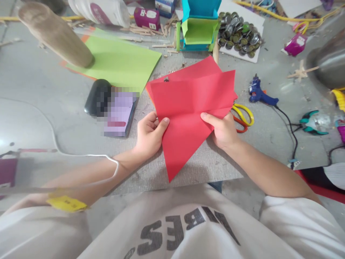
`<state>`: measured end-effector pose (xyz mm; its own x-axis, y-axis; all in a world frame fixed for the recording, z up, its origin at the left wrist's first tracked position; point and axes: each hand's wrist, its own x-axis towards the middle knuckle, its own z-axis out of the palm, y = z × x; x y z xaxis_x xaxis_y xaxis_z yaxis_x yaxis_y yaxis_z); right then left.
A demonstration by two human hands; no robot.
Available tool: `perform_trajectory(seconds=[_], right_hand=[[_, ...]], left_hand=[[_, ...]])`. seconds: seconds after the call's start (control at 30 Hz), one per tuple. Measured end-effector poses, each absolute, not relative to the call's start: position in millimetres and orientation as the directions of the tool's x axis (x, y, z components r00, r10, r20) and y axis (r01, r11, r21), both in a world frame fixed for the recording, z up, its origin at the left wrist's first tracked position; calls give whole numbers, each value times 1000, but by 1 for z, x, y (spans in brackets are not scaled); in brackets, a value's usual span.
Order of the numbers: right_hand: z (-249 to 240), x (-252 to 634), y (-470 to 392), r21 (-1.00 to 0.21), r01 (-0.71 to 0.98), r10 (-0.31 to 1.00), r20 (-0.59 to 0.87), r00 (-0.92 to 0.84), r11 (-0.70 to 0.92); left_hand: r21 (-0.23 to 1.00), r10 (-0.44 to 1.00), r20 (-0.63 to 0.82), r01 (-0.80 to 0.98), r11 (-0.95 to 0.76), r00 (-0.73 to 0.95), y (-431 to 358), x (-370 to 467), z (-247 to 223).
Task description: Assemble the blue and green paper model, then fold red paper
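Head view, from over the person's own shirt [151, 212]: dark block letters run across the chest, upside down from here, and I can make out "BES" at the end of the word, the front part being bent by the cloth. Behind the work lies a white tub [114, 9] with a purple label, its print too blurred for me to read. The small purple box [147, 18] beside it carries white marks, also too small to tell, and a yellow tag [67, 203] in front of the left forearm has smudged dark print.

Both forearms reach in from the sides and meet over the near part of the bench [67, 90]. Between them is a red sheet [185, 136], creased across its middle, one pointed corner hanging toward the shirt. The left hand [150, 133] pinches its left edge, thumb on top and fingers curled under. The right hand [225, 131] grips the right side, thumb laid flat near the crease, the other fingers mostly hidden below. Just beside that hand sit scissors [245, 113] with yellow and red handles; farther right lies a blue glue gun [260, 94].
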<state>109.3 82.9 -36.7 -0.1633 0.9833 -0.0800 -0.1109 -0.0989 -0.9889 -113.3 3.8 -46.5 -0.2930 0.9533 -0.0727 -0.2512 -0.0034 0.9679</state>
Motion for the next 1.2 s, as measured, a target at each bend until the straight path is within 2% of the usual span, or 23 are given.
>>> perform_trajectory(seconds=[0.3,0.73,0.93,1.2], right_hand=[[-30,110,88,-983,-150,984,-79,-162,-104],[-14,105,83,-992,-65,978,-90,-188,-104],[-22,116,88,-985,-91,977,-127,-173,-145],[-11,127,101,-989,31,934,-145,-328,-142]], left_hand=[[946,922,-104,-324,-24,-372,9,-111,-45],[945,942,-101,-327,-10,-320,9,-118,-49],[960,938,-96,-280,-1,-333,8,-120,-46],[953,924,-144,-303,32,-354,10,-118,-39]])
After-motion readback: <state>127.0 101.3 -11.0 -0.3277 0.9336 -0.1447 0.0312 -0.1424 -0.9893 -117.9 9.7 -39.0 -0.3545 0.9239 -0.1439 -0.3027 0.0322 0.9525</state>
